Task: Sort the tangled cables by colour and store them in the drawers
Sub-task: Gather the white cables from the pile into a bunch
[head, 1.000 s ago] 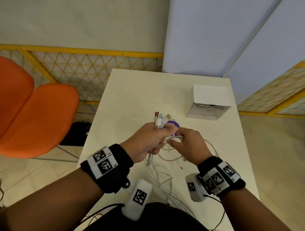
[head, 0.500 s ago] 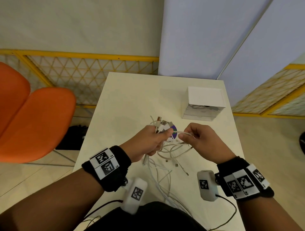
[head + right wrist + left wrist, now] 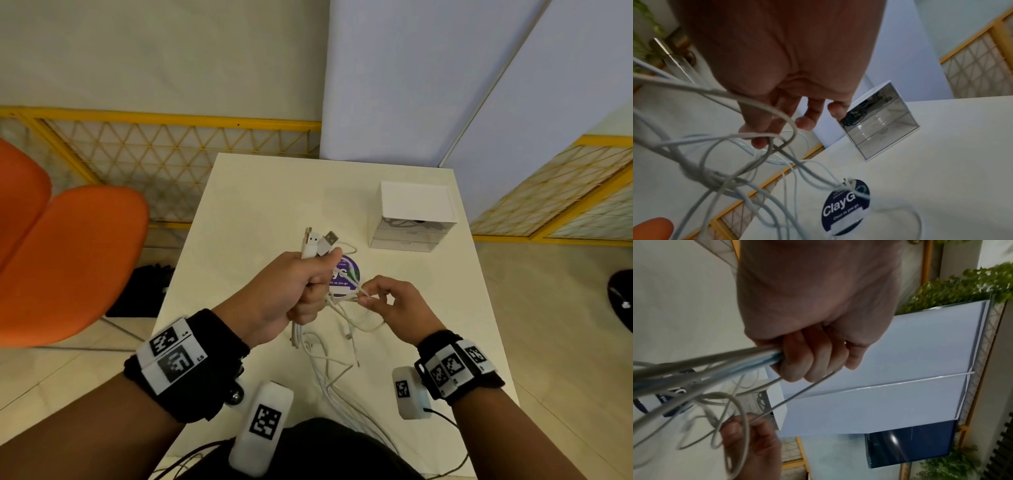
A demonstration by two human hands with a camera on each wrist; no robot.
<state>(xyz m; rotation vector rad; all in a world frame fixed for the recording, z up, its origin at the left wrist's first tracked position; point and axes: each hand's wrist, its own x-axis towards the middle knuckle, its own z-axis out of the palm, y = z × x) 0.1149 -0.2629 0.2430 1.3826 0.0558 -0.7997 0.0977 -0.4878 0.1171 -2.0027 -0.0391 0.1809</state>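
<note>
Nearest, white cables (image 3: 342, 387) trail down off the counter (image 3: 260, 205) edge at 6 o'clock, rising into the left hand (image 3: 291, 287), fisted tight round the bundle with USB plugs (image 3: 318, 240) sticking up at 12 o'clock. At 3 o'clock of it, the right hand (image 3: 394, 308) pinches one loop between thumb and forefinger, other fingers loosely spread. Farther, toward 1 o'clock, stands the drawer unit (image 3: 414, 219), dark cables in its top drawer.

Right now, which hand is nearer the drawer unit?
Right. The right hand sits almost directly in front of the drawer unit, pinching a cable loop; the left hand grips the cable bundle further to its left.
</note>
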